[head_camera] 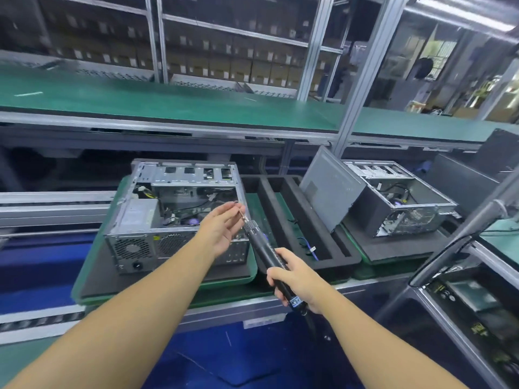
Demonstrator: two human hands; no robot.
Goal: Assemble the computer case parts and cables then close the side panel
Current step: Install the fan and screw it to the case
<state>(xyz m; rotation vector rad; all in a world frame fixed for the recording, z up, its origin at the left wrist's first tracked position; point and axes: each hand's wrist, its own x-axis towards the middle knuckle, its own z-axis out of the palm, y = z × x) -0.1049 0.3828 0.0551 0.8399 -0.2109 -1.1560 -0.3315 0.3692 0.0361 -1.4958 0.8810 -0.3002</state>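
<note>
Right hand (292, 276): fingers wrapped fully round the electric screwdriver (261, 244) barrel. Left hand (222, 228): fingers near straight, tips at the bit (242, 214); pinch or touch, can't tell. Open computer case (157, 209) just beyond left fingers, which are over its right edge. Slotted foam tray (283, 217) right of them.

Open case (157, 220) top free; cables (196, 209) crowd interior.

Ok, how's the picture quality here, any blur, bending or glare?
Head view throughout: wide-angle bending curves the green shelf and metal posts; the stacked boxes behind are smeared by blur; the left hand, right hand, electric screwdriver and open computer case look sharper; lighting is even, with no hard shadows.
</note>
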